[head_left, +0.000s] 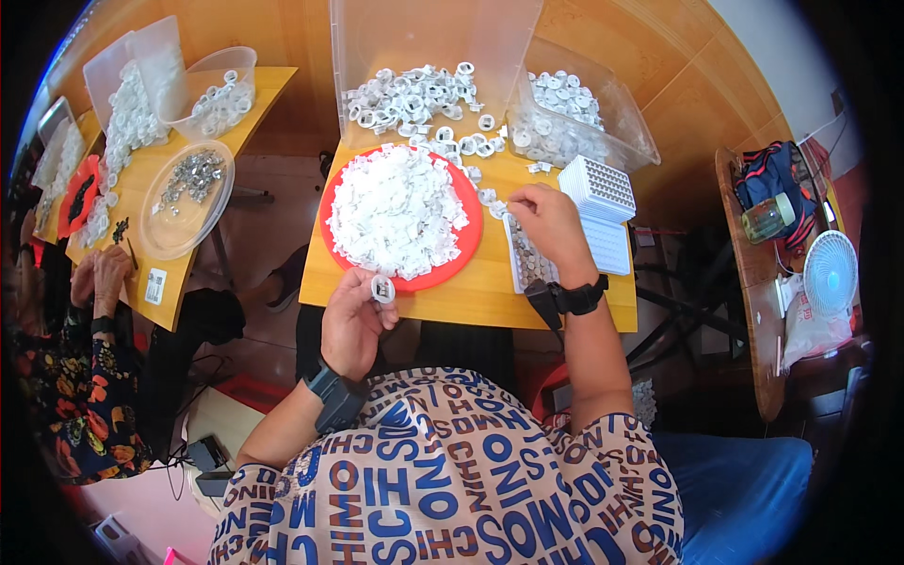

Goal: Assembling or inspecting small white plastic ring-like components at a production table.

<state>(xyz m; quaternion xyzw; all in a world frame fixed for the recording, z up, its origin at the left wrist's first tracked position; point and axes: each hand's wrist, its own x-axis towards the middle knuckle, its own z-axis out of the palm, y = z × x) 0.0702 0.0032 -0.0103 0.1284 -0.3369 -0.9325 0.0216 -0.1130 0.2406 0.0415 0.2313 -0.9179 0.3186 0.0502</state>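
Left hand (354,320): fingers closed on white ring-shaped part (381,289) at near edge of red tray (474,229). Right hand (551,226): fingertips bunched above small discs (532,266); cannot tell whether gripping; wrist strap (582,298) nearby. Yellow table (471,307), wood-toned wall (282,38). Co-worker (85,405), left, cut off by dark rim.

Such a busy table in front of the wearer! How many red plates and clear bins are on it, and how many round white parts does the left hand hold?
Red plate: 1
Clear bins: 2
Round white part in left hand: 1
Total: 4
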